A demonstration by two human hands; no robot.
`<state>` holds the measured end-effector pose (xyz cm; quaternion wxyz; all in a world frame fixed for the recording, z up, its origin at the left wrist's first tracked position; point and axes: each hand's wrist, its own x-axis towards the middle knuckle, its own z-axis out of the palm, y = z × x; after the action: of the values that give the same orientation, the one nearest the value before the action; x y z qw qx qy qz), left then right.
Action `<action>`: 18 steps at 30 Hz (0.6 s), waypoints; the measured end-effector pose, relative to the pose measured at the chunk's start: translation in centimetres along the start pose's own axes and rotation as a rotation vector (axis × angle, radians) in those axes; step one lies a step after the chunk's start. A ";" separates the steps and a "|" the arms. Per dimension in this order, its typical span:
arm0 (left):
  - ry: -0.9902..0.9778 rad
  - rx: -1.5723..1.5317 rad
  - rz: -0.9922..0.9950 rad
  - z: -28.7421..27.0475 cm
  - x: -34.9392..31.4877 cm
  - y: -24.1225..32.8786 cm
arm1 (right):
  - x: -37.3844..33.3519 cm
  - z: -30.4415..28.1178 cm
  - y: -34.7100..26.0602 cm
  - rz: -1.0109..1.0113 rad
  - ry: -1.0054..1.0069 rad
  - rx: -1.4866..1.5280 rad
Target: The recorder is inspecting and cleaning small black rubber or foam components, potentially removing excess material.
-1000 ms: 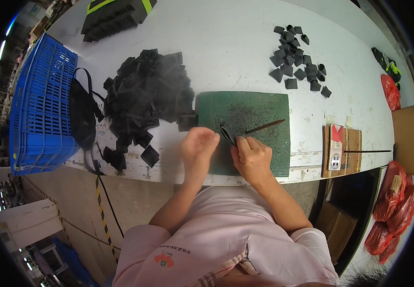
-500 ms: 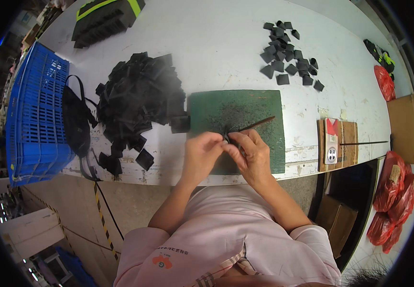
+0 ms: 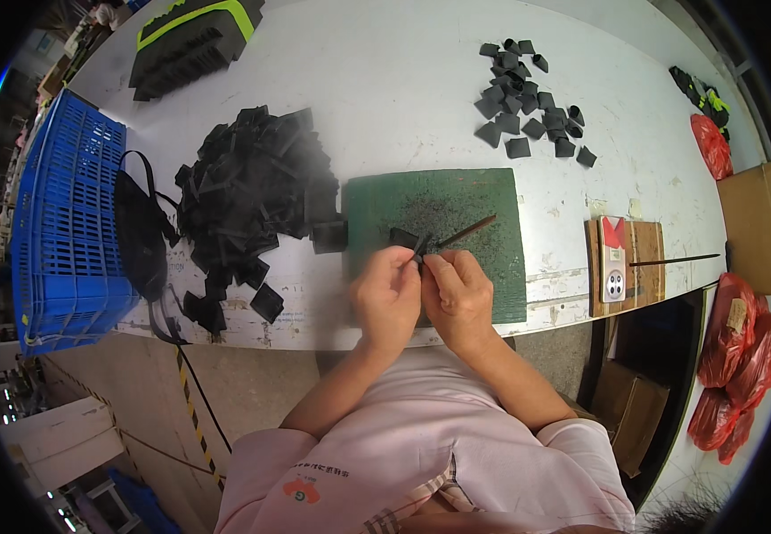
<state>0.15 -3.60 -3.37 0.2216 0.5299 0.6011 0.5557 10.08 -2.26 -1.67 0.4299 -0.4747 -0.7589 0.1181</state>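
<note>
Over the green cutting mat (image 3: 483, 294) my two hands meet, their fingertips pinched close together. My left hand (image 3: 387, 294) is closed on a small black fabric piece (image 3: 420, 244) that sticks up between the fingertips. My right hand (image 3: 458, 294) is closed beside it. A thin dark stick (image 3: 470, 231) slants up and right from its fingers. What the right fingertips grip inside the pinch is mostly hidden. Another flat black piece (image 3: 401, 237) shows just beyond the left fingers. Black crumbs lie scattered on the mat.
Left of the mat is a large heap of black pieces (image 3: 256, 178), beside a black strapped item (image 3: 141, 233) and blue crate (image 3: 65, 222). Smaller folded pieces (image 3: 517, 93) lie at the far right. A wooden board (image 3: 644, 267) carries a red-and-white packet (image 3: 612, 267). Red bags (image 3: 728, 356) hang right.
The hands have turned upright and drawn closer together. The stick has moved slightly left. The black piece between the fingertips and one beyond them now show more clearly.
</note>
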 end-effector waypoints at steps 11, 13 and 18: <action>-0.571 -1.094 -0.819 -1.3 2.3 2.6 | 1.0 -3.9 0.5 0.493 -0.025 0.599; -0.306 -0.464 -0.342 0.0 1.7 3.2 | 1.7 -5.2 0.9 1.163 -0.213 1.151; -0.111 -0.410 -0.119 1.2 2.3 4.7 | 2.9 -6.8 1.5 1.184 -0.339 1.540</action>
<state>2.24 -1.91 1.29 0.3901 0.4671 0.4928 0.6220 15.67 -0.68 3.10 0.3784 -0.3452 -0.1661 0.8426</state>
